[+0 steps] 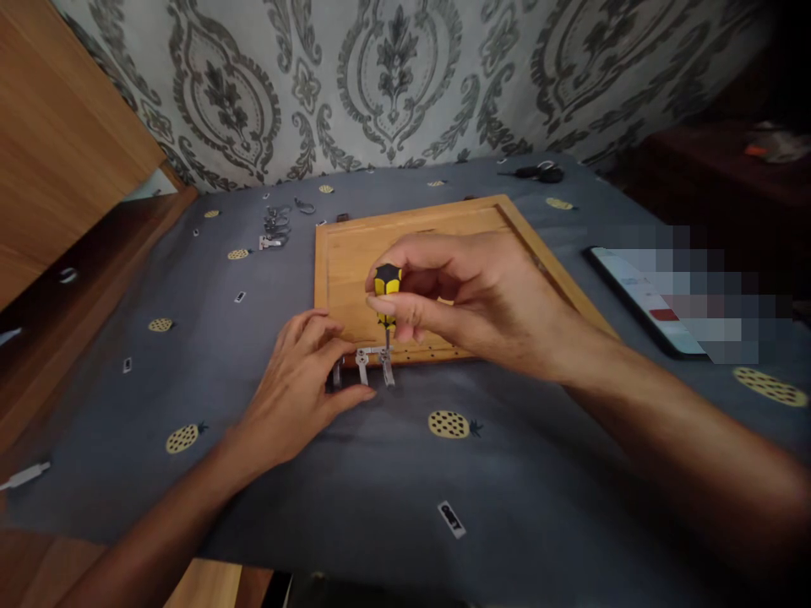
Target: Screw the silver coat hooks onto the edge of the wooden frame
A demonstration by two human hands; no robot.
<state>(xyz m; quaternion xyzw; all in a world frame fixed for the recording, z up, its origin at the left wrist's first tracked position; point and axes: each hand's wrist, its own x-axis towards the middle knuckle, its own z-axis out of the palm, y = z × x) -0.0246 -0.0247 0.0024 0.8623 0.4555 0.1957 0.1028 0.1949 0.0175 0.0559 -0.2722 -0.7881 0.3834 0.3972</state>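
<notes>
A small yellow-and-black screwdriver (388,285) stands upright, pinched between the thumb and fingers of my right hand (481,295). Its shaft points down at a metal hinge-like clip (387,368) on the near edge of a framed wooden board (405,243). Beside it is a second metal clip (362,365). My left hand (304,371) is at the board's near left corner, its fingertips touching the edge and its thumb spread apart below. Another metal clip (337,371) lies partly hidden within that hand's curve. Small dark holes run along the edge to the right.
Several metal clips (275,224) lie behind the board to the left. A phone (652,300) is at the right, and a black-handled tool (538,172) at the back. A white cable end (29,475) lies front left. Wooden furniture (69,127) borders the left side.
</notes>
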